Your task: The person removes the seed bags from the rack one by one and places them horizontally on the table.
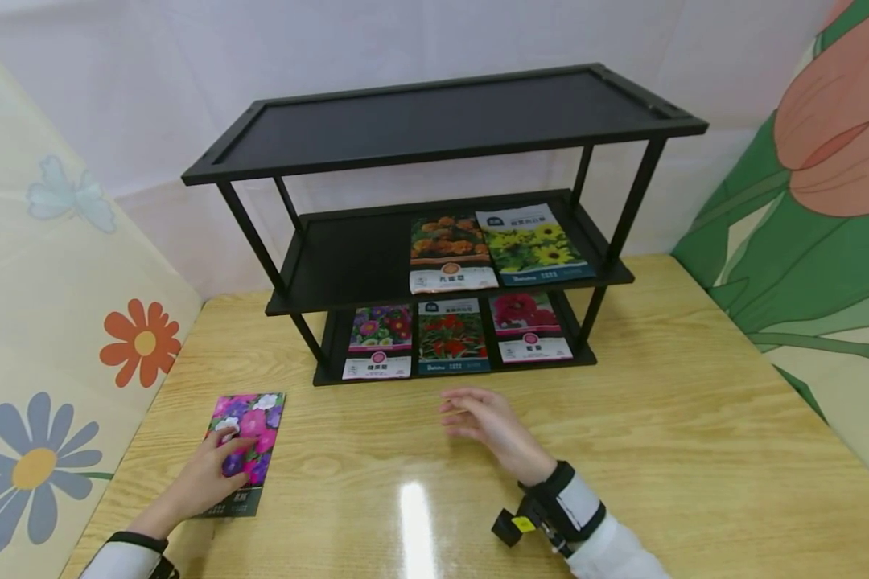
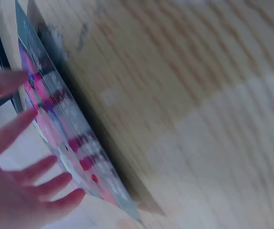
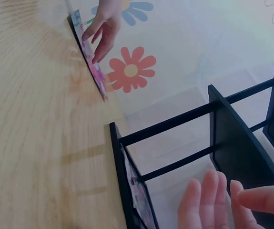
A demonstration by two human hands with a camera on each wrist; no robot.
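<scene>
A seed packet (image 1: 263, 426) with pink, purple and white flowers lies on the table at the left. My left hand (image 1: 206, 476) is over it, fingers spread, with the fingertips right at the printed face. In the left wrist view the packet (image 2: 72, 124) slants across the picture, and thumb and fingers stay loosely extended along it. My right hand (image 1: 498, 434) hovers above the table in front of the black shelf (image 1: 434, 121). Its fingers are loosely bent with nothing in them, as the right wrist view also shows.
On the middle shelf lie a marigold packet (image 1: 452, 253) and a yellow-flower packet (image 1: 534, 245), both towards the right. Beneath, the bottom shelf carries an aster-like packet (image 1: 379, 342), a red-flower packet (image 1: 452, 336) and a crimson-flower packet (image 1: 530, 328). Painted cloths hang at both sides.
</scene>
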